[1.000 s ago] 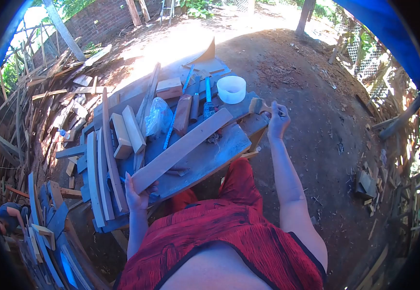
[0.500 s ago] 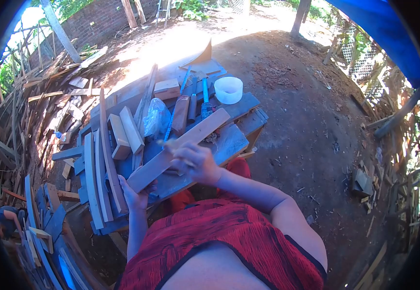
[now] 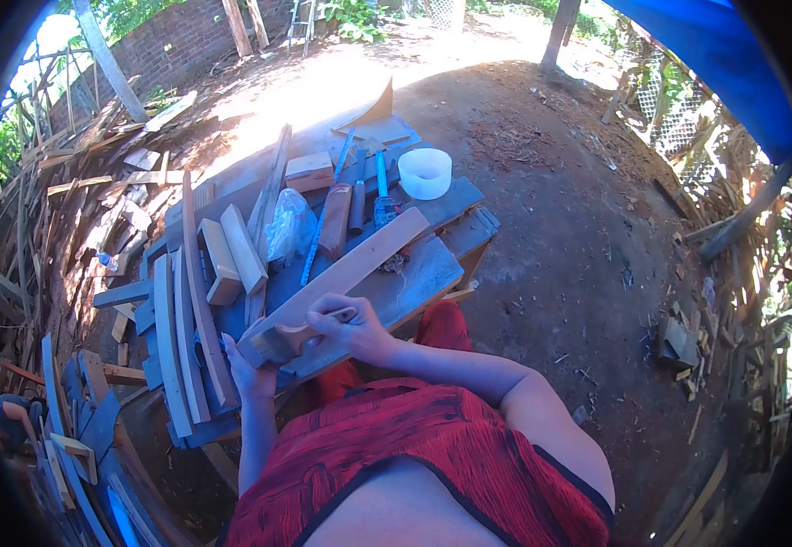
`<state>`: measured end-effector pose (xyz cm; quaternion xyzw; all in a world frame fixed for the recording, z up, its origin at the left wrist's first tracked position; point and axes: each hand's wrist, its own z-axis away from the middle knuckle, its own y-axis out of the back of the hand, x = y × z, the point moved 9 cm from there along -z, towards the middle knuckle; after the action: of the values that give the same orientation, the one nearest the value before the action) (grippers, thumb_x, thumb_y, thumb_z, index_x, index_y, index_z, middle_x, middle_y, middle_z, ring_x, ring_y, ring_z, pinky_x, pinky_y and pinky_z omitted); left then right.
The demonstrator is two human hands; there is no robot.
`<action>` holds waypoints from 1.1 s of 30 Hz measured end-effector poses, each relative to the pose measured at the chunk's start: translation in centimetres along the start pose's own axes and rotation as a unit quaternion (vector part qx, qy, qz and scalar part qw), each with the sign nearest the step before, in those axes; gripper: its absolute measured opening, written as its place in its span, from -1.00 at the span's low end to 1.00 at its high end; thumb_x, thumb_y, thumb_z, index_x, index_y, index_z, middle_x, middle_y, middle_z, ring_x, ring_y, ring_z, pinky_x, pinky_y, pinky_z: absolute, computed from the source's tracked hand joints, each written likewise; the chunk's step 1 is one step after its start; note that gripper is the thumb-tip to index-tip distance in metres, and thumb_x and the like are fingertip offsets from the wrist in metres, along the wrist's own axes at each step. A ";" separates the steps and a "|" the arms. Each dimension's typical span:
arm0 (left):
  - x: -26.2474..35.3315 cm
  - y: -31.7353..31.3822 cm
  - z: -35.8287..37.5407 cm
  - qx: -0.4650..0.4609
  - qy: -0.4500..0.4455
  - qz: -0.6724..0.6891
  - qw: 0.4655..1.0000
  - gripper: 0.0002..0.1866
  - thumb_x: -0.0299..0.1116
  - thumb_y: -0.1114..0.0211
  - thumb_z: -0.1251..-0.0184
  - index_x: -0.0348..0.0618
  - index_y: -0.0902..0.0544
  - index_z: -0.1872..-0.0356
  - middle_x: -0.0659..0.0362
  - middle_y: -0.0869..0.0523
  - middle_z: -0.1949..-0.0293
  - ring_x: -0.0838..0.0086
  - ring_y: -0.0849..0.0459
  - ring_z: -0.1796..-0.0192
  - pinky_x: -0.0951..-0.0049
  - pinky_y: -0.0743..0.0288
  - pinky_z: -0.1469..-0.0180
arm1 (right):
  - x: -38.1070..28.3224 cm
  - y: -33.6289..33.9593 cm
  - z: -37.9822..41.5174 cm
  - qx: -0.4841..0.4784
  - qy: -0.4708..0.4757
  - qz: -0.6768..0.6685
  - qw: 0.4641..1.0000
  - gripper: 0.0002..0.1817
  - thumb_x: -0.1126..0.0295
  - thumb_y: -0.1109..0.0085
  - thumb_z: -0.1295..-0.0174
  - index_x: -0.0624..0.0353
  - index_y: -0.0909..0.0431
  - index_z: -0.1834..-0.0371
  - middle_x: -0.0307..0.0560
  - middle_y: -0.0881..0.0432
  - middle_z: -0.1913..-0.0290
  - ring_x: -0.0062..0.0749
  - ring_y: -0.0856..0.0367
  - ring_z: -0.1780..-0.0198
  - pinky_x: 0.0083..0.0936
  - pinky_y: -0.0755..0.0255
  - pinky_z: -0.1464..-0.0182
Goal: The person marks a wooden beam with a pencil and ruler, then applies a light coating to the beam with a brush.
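A long wooden board slants across the workbench in front of me, its near end by my body. My left hand is closed around that near end, with some of its fingers hidden beneath the wood. A wide paintbrush is gripped by its handle in my right hand. Its bristles lie over the near end of the board, close to my left hand. Beyond the board's far end stands a white plastic tub.
The workbench also carries a clear plastic bag, a dark reddish wood block, a blue-handled tool and several curved wood strips. Scrap wood is heaped at the left. Another person is at the far left.
My right hand has brought the paintbrush down and toward my left hand, onto the board's near end. The brush was blurred by motion before. My left hand keeps its hold.
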<state>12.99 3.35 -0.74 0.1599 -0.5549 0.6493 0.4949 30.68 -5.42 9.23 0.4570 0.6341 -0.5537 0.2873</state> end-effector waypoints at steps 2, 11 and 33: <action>0.1 0.5 -0.1 0.023 -0.005 0.010 1.000 -0.13 0.41 0.26 -0.33 -0.26 -0.43 -0.20 -0.08 -0.62 0.00 0.14 -0.67 0.11 0.20 -0.63 0.37 | 0.3 3.0 0.5 0.056 -0.030 0.010 0.998 -0.82 0.34 -0.16 -0.34 0.27 -0.57 0.22 -0.22 -0.60 0.26 -0.56 -0.62 0.30 -0.61 -0.57 0.25; 0.6 -0.9 0.1 -0.046 -0.002 -0.038 0.998 -0.10 0.40 0.34 -0.35 -0.34 -0.42 -0.19 -0.11 -0.68 0.16 0.14 -0.73 0.32 0.28 -0.63 0.42 | -6.4 18.1 2.8 0.268 0.108 0.118 0.950 -0.84 0.38 -0.15 -0.33 0.26 -0.58 0.31 -0.18 -0.61 0.38 -0.53 -0.63 0.40 -0.60 -0.55 0.40; 0.5 0.2 -0.1 -0.029 -0.024 -0.024 0.999 -0.15 0.38 0.26 -0.36 -0.31 -0.47 -0.14 -0.03 -0.65 0.03 0.18 -0.68 0.07 0.11 -0.66 0.20 | -8.1 2.0 1.0 0.085 0.229 0.399 0.884 -0.88 0.40 -0.29 -0.18 0.22 -0.60 0.35 -0.05 -0.61 0.34 -0.34 -0.64 0.32 -0.43 -0.47 0.28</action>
<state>12.66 3.67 -0.48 0.1746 -0.5814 0.6165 0.5014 35.69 -8.52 15.17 0.8079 0.3974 -0.3238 0.2907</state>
